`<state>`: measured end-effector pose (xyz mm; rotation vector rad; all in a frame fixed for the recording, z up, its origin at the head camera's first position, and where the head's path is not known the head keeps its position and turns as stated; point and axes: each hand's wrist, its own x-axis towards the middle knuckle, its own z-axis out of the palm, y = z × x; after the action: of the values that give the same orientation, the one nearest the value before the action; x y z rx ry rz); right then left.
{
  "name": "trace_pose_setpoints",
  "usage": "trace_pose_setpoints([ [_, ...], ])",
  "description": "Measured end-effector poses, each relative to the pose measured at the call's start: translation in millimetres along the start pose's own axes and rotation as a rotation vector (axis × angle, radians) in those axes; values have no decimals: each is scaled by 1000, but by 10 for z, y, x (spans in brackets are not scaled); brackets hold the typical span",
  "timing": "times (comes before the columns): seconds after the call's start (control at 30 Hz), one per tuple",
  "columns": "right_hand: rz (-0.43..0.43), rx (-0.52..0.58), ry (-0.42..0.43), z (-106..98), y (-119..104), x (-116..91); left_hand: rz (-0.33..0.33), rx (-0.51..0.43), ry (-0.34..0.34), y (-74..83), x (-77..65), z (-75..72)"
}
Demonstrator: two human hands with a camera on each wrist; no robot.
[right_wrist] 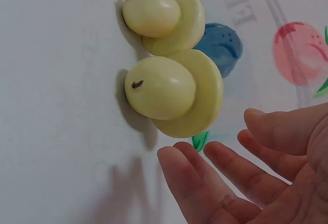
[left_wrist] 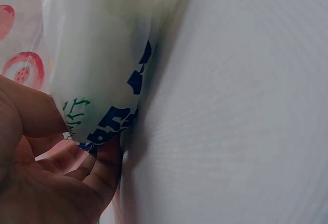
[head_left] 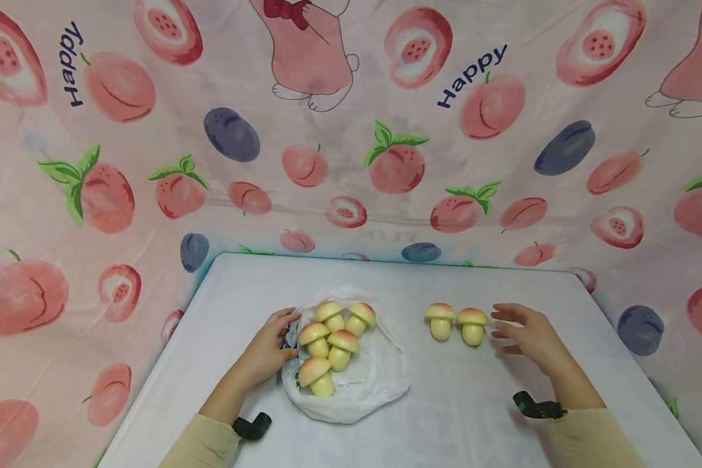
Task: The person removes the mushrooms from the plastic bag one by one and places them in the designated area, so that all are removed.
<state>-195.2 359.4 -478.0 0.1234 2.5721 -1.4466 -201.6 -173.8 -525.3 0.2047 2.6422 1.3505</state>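
Observation:
In the head view a white plastic bag (head_left: 380,383) lies spread open on the table, with several yellow toy mushrooms (head_left: 343,341) with orange-tinted caps inside it. My left hand (head_left: 267,348) pinches the bag's left edge between thumb and fingers. The left wrist view gives that hand (left_wrist: 61,167) close up at the bag's side (left_wrist: 102,55), which bears blue and green print. To the right of the bag, two more mushrooms (head_left: 472,326) stand side by side on their stems. My right hand (head_left: 526,338) is just right of them, fingers spread and holding nothing; fingertips (right_wrist: 171,157) are near the closer mushroom.
The white table (head_left: 433,416) reaches back to a pink fruit-print cloth (head_left: 339,214) that hangs behind it and along both sides. A black wrist camera (head_left: 253,426) sits on the left wrist, and another black camera (head_left: 537,406) on the right.

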Motion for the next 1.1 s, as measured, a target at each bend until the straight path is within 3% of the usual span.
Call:
trace_pose_setpoints([
  [0.6, -47, 41, 34, 64, -221, -74, 5, -13, 2, 18, -16, -18],
  [1.1, -87, 35, 3, 341, -484, -153, 10, 5, 17, 43, -27, -10],
])
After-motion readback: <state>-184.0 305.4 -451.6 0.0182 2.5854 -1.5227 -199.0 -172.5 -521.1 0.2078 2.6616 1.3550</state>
